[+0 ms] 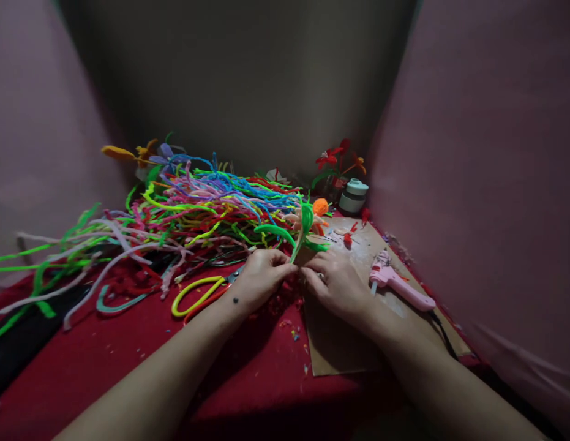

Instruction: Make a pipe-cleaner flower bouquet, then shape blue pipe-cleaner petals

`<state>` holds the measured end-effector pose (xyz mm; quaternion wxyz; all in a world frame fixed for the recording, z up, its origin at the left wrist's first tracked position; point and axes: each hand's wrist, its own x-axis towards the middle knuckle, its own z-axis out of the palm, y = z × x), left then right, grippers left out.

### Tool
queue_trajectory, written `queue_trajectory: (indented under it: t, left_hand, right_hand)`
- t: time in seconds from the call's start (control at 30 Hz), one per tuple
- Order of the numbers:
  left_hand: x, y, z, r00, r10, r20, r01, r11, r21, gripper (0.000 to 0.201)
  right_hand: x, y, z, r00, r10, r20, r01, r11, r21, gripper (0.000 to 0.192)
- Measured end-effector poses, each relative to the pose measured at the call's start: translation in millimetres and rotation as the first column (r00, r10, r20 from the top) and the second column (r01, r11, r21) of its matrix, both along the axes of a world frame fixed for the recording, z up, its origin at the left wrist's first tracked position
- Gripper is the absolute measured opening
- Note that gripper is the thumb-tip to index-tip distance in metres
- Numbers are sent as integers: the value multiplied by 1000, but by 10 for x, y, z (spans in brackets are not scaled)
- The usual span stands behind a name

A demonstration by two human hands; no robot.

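My left hand (265, 277) pinches the lower stem of a pipe-cleaner flower (307, 219) between thumb and fingertips. Long green leaves curve out from the stem, and pale petals and an orange ball show around its top. My right hand (336, 283) is closed with its fingertips at the base of the same stem, almost touching the left thumb. The very end of the stem is hidden by the fingers. Beside my left wrist lie scissors with yellow and orange handles (198, 296), partly covered by that hand.
A heap of colourful pipe cleaners (206, 208) spreads over the red cloth (248, 392). A pink glue gun (399, 286) rests on the brown board (340, 349). Behind stand a lidded jar (353, 196) and red flowers (329, 158). Pink walls (487, 153) flank the table.
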<state>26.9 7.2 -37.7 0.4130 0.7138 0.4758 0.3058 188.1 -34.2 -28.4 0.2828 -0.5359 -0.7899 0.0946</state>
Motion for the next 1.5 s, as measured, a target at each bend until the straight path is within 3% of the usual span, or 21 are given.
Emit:
queue_trajectory:
  t: [0.07,0.17,0.3,0.4,0.5,0.63,0.77,0.87,0.93,1.1,1.2,1.4,1.5]
  left_hand:
    - [9,-56,34,999,26,35,-30,995,91,19]
    - [52,-145,55,998,27,58,-41,966,255,14]
    - [105,-269,82,996,-24,86,-7,939,344,13]
    - [112,-351,146,993,-48,106,16,958,286,15]
    - [95,-394,218,964,-92,250,62,990,123,14]
    - [67,-396,273,920,-109,377,139,989,-53,16]
    - [68,-387,300,930,-81,358,140,980,-144,17]
    - [84,-377,284,964,-38,264,71,990,-119,12]
    - [91,-370,256,982,4,191,13,996,-85,15]
    - [95,-370,210,973,-22,228,69,977,-200,16]
    - [88,-374,222,958,-44,284,117,963,-244,14]
    - [61,-355,236,918,-165,360,277,918,-285,12]
    - [41,-340,233,901,-217,376,331,904,-270,14]
  right_hand:
    - [0,25,11,934,-8,-357,-39,992,-124,20]
    - [1,56,-3,685,-54,-727,-215,938,-272,25]
    - [-3,89,-84,458,-79,-885,-348,900,-261,18]
    - [-4,105,-121,339,-76,-938,-399,891,-217,12]
    - [-10,92,-95,324,-12,-946,-422,893,-156,10]
    - [-45,44,-40,325,27,-945,-363,927,-99,9]
    - [-62,18,-32,395,-6,-919,-262,958,-119,10]
    - [-41,28,-55,509,-90,-856,-117,978,-172,5]
    - [-29,41,-73,524,-106,-845,-77,982,-171,4]
    - [-70,22,-25,385,-65,-920,-190,970,-148,5]
    - [-84,5,25,367,-54,-929,-260,953,-158,6]
    - [-28,90,-41,249,-15,-969,-456,880,-131,11]
    - [-47,101,-34,239,-15,-971,-452,883,-125,10]
